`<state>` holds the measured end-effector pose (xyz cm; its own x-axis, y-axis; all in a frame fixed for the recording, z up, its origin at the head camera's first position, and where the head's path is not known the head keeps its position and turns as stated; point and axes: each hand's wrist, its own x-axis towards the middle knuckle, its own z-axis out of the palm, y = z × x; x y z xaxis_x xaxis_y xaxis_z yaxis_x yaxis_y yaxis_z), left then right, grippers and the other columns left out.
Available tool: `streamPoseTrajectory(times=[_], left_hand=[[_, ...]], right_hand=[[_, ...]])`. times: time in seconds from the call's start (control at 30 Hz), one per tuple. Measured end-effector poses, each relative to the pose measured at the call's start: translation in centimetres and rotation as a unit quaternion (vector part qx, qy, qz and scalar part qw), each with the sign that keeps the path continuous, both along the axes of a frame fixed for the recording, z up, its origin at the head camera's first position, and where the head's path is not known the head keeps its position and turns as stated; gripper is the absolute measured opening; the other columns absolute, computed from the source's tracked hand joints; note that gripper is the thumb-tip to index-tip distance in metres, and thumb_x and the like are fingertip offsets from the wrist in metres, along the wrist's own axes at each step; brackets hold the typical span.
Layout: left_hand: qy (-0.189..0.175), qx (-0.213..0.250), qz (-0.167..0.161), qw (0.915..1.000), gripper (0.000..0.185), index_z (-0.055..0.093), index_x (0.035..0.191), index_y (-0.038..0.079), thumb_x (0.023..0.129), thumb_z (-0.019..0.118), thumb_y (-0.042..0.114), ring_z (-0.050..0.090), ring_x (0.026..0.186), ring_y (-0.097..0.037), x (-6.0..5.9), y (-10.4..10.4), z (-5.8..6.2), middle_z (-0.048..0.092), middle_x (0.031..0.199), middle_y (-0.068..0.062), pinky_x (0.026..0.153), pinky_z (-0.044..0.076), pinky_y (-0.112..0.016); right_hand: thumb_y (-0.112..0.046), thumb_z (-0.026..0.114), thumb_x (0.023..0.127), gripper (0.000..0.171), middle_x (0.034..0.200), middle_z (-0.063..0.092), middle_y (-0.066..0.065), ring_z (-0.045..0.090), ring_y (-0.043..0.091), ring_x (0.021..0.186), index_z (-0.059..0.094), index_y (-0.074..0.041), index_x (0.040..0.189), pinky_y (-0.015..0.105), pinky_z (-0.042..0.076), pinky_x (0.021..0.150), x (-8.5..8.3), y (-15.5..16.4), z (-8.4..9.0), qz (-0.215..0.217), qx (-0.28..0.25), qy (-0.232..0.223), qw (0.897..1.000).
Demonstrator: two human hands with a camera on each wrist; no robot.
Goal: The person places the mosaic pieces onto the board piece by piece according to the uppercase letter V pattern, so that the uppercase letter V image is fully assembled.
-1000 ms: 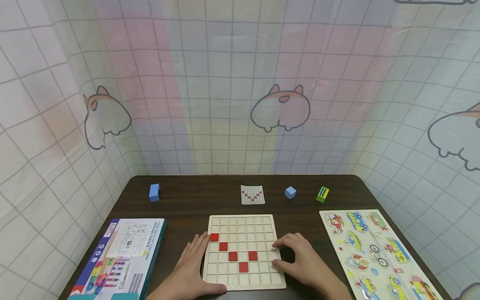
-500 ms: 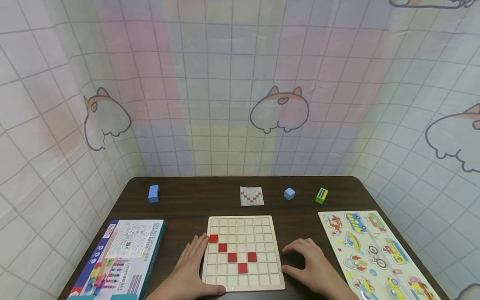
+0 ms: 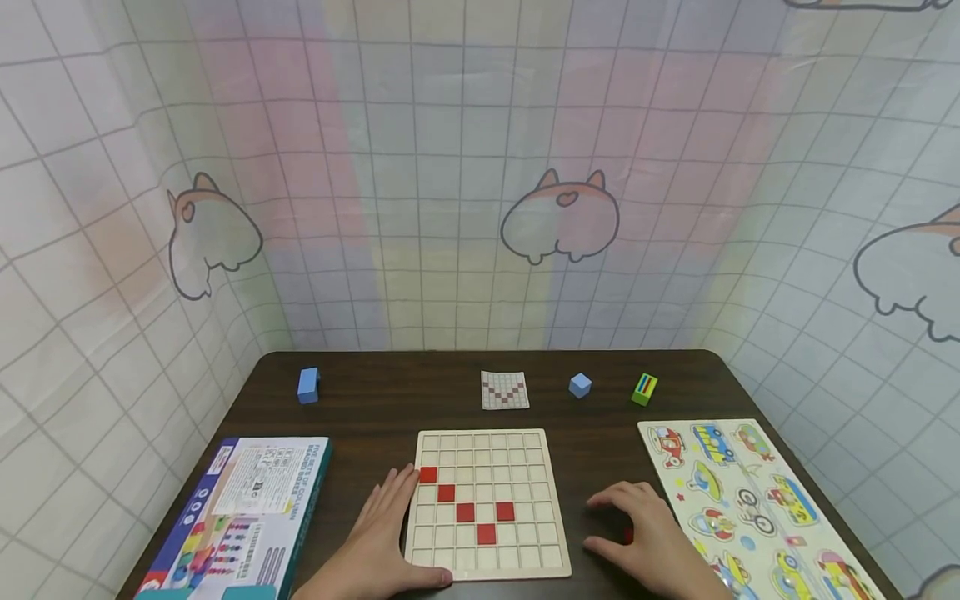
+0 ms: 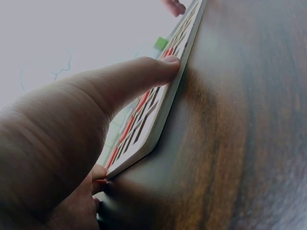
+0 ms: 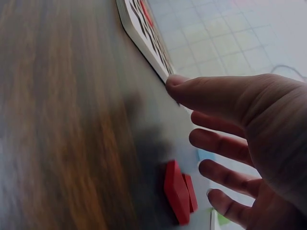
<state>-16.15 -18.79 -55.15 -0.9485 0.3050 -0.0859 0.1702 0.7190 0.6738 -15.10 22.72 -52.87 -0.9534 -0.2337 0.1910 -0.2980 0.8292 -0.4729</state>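
A cream grid board (image 3: 517, 467) lies in the middle of the dark table, with several red square tiles (image 3: 487, 534) in its cells. My left hand (image 3: 378, 533) rests against it: straight fingers along the left side, thumb on the near edge. The left wrist view shows that thumb pressing the board's rim (image 4: 165, 108). To the right of the board, my right hand (image 3: 652, 533) hovers with thumb and fingers apart, holding nothing. Loose red pieces (image 5: 178, 194) lie on the table below its fingers; in the head view this hand mostly hides them.
A small pattern card (image 3: 505, 391) with red squares sits behind the board. Along the back are a blue block (image 3: 308, 386), a blue cube (image 3: 581, 385) and a green striped block (image 3: 644, 389). A boxed set (image 3: 247, 508) lies left, a picture puzzle board (image 3: 738, 500) right.
My right hand has moved off the board's right edge, further right across the table. A red piece now shows beneath it. The left hand and the board's tiles stay as they were.
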Motion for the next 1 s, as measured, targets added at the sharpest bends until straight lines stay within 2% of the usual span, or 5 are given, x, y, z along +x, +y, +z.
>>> streamPoseTrajectory(times=[0.27, 0.53, 0.8, 0.87, 1.0], left_hand=[[0.001, -0.005, 0.003, 1.0000, 0.155, 0.020, 0.179, 0.010, 0.064, 0.091, 0.086, 0.010, 0.175, -0.044, 0.0, 0.1, 0.0, 0.021, 0.186, -0.013, 0.139, 0.006, -0.071], [-0.001, -0.006, 0.006, 1.0000, 0.154, 0.021, 0.179, 0.013, 0.063, 0.091, 0.086, 0.010, 0.175, -0.044, 0.1, 0.1, 0.1, 0.022, 0.186, -0.013, 0.139, 0.006, -0.071], [-0.001, -0.006, 0.005, 1.0000, 0.154, 0.021, 0.178, 0.012, 0.062, 0.092, 0.085, 0.010, 0.174, -0.045, 0.0, 0.1, 0.0, 0.022, 0.186, -0.013, 0.139, 0.006, -0.072], [-0.003, -0.005, 0.005, 1.0000, 0.154, 0.021, 0.178, 0.012, 0.062, 0.092, 0.085, 0.010, 0.174, -0.045, 0.0, 0.1, 0.1, 0.022, 0.186, -0.014, 0.139, 0.006, -0.072], [0.002, -0.003, 0.004, 1.0000, 0.154, 0.022, 0.178, 0.011, 0.062, 0.092, 0.084, 0.009, 0.175, -0.045, 0.1, 0.1, 0.1, 0.022, 0.186, -0.014, 0.139, 0.006, -0.072]], right_hand=[[-0.054, 0.097, 0.083, 0.044, 0.119, 0.069, -0.025, 0.062, 0.011, 0.115, 0.077, -0.037, 0.119, 0.043, 0.058, 0.101, 0.6, 1.5, 0.3, -0.008, 0.018, -0.011, 1.000], [-0.056, 0.097, 0.082, 0.045, 0.116, 0.070, -0.021, 0.062, 0.011, 0.108, 0.078, -0.036, 0.117, 0.036, 0.057, 0.093, 0.9, 2.6, 0.2, -0.013, 0.033, -0.045, 0.998], [-0.049, 0.098, 0.082, 0.041, 0.108, 0.070, -0.019, 0.065, 0.006, 0.102, 0.079, -0.031, 0.113, 0.056, 0.055, 0.108, 1.4, 3.5, 0.0, -0.014, 0.031, -0.042, 0.999], [-0.048, 0.098, 0.082, 0.040, 0.107, 0.070, -0.019, 0.063, 0.006, 0.101, 0.080, -0.031, 0.112, 0.053, 0.055, 0.109, 1.5, 3.6, 0.0, -0.018, 0.033, -0.042, 0.998], [-0.046, 0.097, 0.083, 0.035, 0.105, 0.069, -0.020, 0.061, 0.005, 0.099, 0.080, -0.031, 0.109, 0.040, 0.058, 0.094, 1.6, 3.7, 0.1, -0.016, 0.045, -0.035, 0.998]])
